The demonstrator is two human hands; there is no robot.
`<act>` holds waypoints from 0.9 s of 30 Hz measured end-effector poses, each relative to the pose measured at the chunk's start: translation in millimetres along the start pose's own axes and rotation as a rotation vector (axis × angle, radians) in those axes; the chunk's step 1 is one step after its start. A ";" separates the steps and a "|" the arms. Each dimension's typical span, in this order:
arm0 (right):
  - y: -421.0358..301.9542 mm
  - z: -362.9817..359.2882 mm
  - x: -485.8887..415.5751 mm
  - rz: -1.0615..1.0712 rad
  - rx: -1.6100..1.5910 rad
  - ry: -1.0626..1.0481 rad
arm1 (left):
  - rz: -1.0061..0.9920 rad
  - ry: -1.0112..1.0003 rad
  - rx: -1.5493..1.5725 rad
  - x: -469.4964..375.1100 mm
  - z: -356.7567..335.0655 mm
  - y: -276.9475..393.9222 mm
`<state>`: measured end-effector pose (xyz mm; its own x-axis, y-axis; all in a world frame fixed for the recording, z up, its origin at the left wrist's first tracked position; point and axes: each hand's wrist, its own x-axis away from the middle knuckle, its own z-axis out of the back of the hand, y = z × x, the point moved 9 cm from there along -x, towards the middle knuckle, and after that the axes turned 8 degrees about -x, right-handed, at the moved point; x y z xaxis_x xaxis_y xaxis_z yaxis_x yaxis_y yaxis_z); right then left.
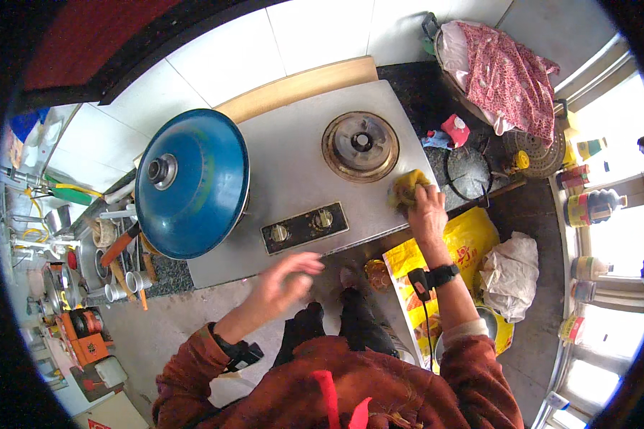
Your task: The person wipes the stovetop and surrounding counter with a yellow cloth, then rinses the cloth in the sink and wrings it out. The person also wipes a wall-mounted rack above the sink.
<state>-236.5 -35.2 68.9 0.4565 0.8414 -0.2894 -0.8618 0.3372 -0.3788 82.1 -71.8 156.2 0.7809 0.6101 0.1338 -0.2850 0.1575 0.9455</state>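
My right hand (428, 215) grips a crumpled yellow-brown cloth (408, 187) against the front right part of the steel gas stove top (295, 155). Just behind the cloth lies the stained right burner (360, 146). My left hand (287, 281), a little blurred, is raised in front of the stove's front edge with its fingers apart and nothing in it. Beyond it is the black control panel (305, 227) with two knobs. A wok with a blue domed lid (193, 182) covers the left burner.
A metal pot rack (468, 174) and pink-and-white crumpled cloth (455, 130) lie right of the stove. Behind them stands a large pan under a red patterned cloth (507, 75). Yellow bags (469, 230) lie by my right arm. Bottles (590, 208) line the windowsill; utensils (121, 273) crowd the left.
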 end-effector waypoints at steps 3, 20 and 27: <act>-40.0 -59.6 13.4 0.182 -0.071 -0.488 | 0.186 0.344 -0.577 43.4 53.7 -96.9; -194.1 -132.5 -55.9 0.667 -0.295 -0.477 | 0.707 0.043 -0.912 56.0 86.5 -221.6; -42.3 -40.6 4.7 0.473 -0.181 -0.562 | 0.683 0.069 -0.847 59.2 84.9 -226.3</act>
<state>-188.9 -62.7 47.9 -0.1761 0.9842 0.0168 -0.8661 -0.1468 -0.4778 240.0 -137.2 -24.6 0.2867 0.8103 0.5111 -0.9579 0.2362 0.1630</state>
